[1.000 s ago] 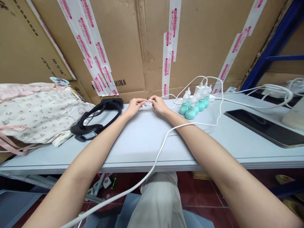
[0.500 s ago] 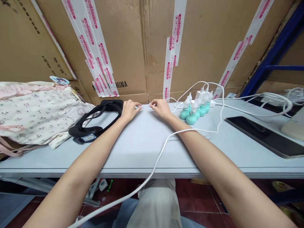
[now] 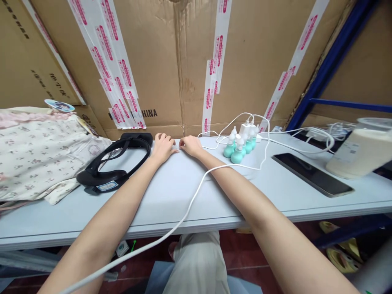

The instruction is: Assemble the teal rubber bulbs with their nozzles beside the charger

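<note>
My left hand (image 3: 164,148) rests at the back of the grey table, its fingers bent toward the thumb. My right hand (image 3: 190,145) is just to its right, fingers curled in a pinch, and the fingertips of both hands almost meet. Anything between them is too small or hidden to name. To the right of my right hand stand several teal squeeze bulbs (image 3: 237,157) with clear tapered tips, grouped upright. A white charger (image 3: 244,129) with plugged-in cables is behind them. Left of my left hand lies a black headset with a strap (image 3: 104,181).
A white cable (image 3: 196,192) crosses over my right forearm toward me. At the right lie a black phone (image 3: 310,173) and a cup of pale liquid (image 3: 358,151). A floral cloth bag (image 3: 39,151) is at the left. Cardboard (image 3: 153,61) walls off the back.
The view has turned to the right, bringing the whole cup in. My hands have come closer together, and the small teal-tinted piece at my left fingertips no longer shows.
</note>
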`<action>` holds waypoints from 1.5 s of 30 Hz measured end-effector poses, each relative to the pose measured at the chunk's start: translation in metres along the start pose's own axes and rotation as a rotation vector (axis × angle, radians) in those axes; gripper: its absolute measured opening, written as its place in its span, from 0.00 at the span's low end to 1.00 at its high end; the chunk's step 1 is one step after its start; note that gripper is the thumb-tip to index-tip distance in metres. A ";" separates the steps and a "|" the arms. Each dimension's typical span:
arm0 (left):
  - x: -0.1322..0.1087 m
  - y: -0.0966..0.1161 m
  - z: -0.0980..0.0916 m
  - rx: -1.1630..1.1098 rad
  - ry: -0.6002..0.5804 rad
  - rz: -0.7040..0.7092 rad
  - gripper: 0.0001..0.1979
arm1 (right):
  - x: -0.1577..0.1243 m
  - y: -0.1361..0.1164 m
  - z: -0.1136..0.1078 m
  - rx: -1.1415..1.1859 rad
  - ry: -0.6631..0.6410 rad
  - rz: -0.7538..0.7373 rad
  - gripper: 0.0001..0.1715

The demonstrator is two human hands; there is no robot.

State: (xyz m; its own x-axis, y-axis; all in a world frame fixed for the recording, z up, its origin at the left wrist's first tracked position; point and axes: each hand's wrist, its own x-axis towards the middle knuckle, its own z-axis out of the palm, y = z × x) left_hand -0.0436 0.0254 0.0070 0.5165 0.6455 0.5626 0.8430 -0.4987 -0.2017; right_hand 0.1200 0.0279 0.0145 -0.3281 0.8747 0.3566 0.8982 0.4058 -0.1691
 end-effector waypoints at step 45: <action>-0.002 0.009 -0.001 0.016 -0.016 0.091 0.16 | 0.017 0.049 -0.018 -0.031 -0.152 -0.122 0.24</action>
State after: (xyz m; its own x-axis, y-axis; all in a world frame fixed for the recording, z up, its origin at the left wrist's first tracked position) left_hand -0.0377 0.0186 0.0049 0.5932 0.6074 0.5284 0.7948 -0.5464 -0.2641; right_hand 0.1638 0.0585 0.0288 -0.4735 0.8505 0.2291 0.8569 0.5049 -0.1036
